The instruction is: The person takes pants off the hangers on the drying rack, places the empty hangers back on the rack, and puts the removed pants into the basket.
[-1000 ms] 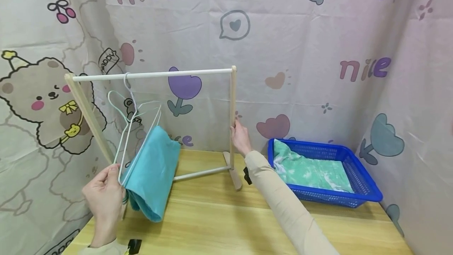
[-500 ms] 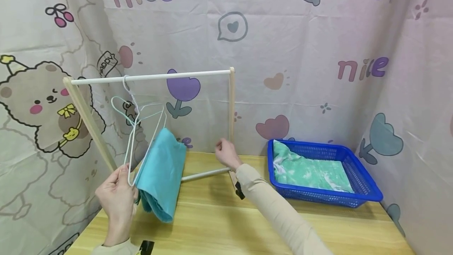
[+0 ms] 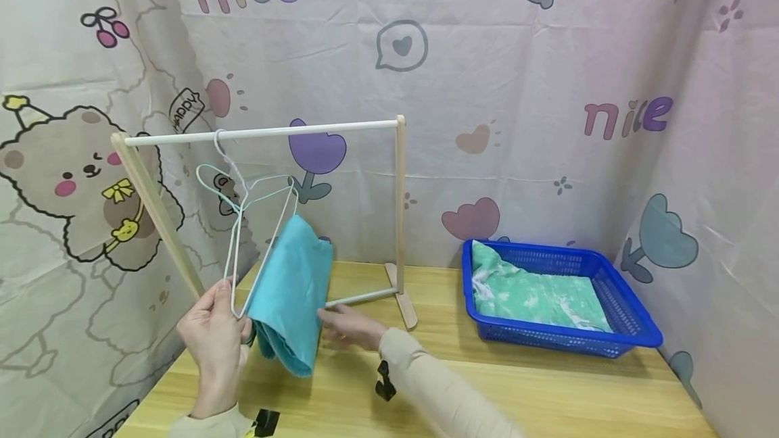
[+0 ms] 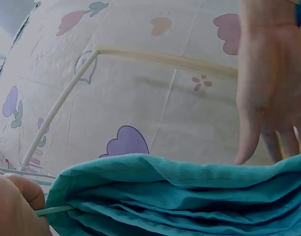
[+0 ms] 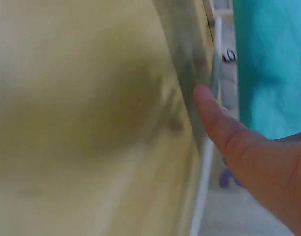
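Observation:
A white wire hanger (image 3: 236, 249) hooks over the rack's top bar (image 3: 316, 130), with a mint hanger (image 3: 209, 181) beside it whose hook stands free below the bar. My left hand (image 3: 213, 330) grips the hangers' lower left corner. In the left wrist view a mint wire (image 4: 57, 210) runs from that hand into the folded turquoise cloth (image 4: 175, 177), which drapes over the hanger. My right hand (image 3: 353, 326), fingers extended, is at the cloth's right side, low over the table. The right wrist view shows its outstretched finger (image 5: 216, 118) near the turquoise cloth (image 5: 273, 59).
The rack's wooden posts (image 3: 400, 208) rise from feet on the wood-grain table (image 3: 487, 384), with a low rail (image 3: 365, 297) behind my right hand. A blue basket (image 3: 633, 316) at right holds a green-and-white cloth (image 3: 541, 296). Printed curtains (image 3: 529, 86) enclose the table.
My right hand has left the rack's right post and come down and left to the cloth, its fingers now extended. My left hand has moved right, swinging the hangers and cloth with it.

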A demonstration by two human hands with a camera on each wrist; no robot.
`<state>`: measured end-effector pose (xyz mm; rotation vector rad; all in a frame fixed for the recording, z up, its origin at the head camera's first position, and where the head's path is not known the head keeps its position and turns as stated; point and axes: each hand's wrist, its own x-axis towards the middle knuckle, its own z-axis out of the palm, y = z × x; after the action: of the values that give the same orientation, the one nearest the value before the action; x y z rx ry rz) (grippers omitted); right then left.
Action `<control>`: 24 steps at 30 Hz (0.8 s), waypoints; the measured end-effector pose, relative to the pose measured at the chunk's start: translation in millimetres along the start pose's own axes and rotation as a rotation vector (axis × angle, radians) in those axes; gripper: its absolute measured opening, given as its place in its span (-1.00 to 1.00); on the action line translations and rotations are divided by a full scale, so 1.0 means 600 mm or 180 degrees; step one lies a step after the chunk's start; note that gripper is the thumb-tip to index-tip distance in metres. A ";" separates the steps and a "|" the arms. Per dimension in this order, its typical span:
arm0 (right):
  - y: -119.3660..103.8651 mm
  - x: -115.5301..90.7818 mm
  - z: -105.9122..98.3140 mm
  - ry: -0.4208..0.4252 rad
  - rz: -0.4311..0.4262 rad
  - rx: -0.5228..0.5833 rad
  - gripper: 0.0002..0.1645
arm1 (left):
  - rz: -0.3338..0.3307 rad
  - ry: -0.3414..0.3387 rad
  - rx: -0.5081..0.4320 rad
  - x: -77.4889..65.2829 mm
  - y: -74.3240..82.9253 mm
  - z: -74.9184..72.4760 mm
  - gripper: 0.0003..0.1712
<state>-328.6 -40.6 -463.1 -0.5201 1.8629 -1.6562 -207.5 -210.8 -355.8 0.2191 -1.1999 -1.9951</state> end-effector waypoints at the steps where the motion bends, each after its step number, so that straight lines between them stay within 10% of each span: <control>1: 0.006 0.002 0.007 -0.0070 0.0018 0.0188 -0.12 | -0.0013 -0.0007 0.0015 -0.001 0.000 0.000 -0.73; 6: 0.022 0.006 0.031 -0.0201 0.0119 0.1068 -0.19 | -0.0096 -0.0006 0.0062 -0.004 -0.001 -0.002 -0.66; 13: 0.012 0.003 0.021 0.0362 0.0349 0.2412 0.10 | -0.0103 0.0073 0.0034 -0.002 -0.003 -0.010 -0.70; 24: -0.039 0.000 -0.019 0.0507 -0.0026 0.1864 -0.25 | -0.0007 -0.0009 0.0133 0.001 -0.005 -0.010 -0.66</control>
<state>-338.0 -35.6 -439.5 -0.1497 1.3694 -2.1774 -206.6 -214.8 -361.4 0.2388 -1.2444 -1.9741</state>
